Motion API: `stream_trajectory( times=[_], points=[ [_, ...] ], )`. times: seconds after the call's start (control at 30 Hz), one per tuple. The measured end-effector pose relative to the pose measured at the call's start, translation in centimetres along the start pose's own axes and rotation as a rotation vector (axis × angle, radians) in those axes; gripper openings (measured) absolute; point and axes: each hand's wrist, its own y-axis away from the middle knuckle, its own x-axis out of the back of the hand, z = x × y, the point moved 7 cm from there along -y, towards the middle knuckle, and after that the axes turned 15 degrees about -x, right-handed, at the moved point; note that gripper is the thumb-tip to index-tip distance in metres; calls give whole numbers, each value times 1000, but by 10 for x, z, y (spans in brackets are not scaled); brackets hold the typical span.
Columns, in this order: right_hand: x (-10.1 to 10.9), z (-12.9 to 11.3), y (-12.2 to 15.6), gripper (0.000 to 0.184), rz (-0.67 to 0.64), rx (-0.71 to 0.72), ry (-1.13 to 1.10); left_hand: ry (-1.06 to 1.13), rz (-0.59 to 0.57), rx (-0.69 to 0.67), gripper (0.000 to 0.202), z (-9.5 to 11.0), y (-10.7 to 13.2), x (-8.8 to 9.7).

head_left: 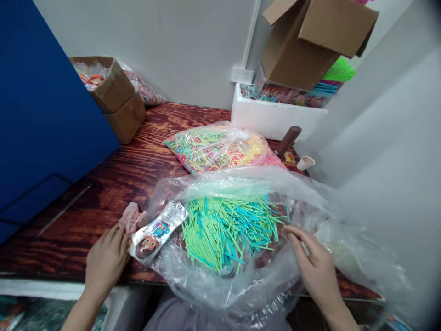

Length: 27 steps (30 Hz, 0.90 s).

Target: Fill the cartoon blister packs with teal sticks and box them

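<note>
My left hand [106, 259] grips the end of a small printed packet [157, 232] with cartoon figures, held over the table's near edge. A pink crumpled piece [131, 217] lies just above that hand. My right hand [312, 259] rests inside the open clear plastic bag [241, 285], its fingers pinched together at the right edge of a heap of green and blue thin sticks [227, 227]. What the fingers pinch is too small to make out.
A second bag of mixed coloured sticks [220, 147] lies farther back on the wooden table [138, 161]. Cardboard boxes [113, 99] stand back left, a white foam box [272, 117] back right, with a brown cylinder [288, 139] and small cup [305, 162] beside it. A blue panel [41, 105] is at the left.
</note>
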Motion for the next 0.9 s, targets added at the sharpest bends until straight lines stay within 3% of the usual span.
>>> stream_trajectory(
  times=[0.17, 0.37, 0.47, 0.6, 0.7, 0.9],
  points=[
    [8, 14, 12, 25, 99, 0, 21, -45, -58, 9, 56, 12, 22, -3],
    [-17, 45, 19, 40, 310, 100, 317, -71, -91, 51, 46, 6, 44, 2],
    [-41, 69, 15, 49, 358, 60, 399, -73, -168, 150, 42, -4, 39, 2],
    [-63, 84, 10, 54, 355, 40, 470, -46, -292, 314, 45, -14, 27, 7],
    [-68, 88, 10, 55, 364, 59, 475, -45, -340, 403, 48, -16, 22, 11],
    [-74, 92, 6, 51, 369, 90, 492, -56, -314, 442, 55, -13, 22, 12]
  ],
)
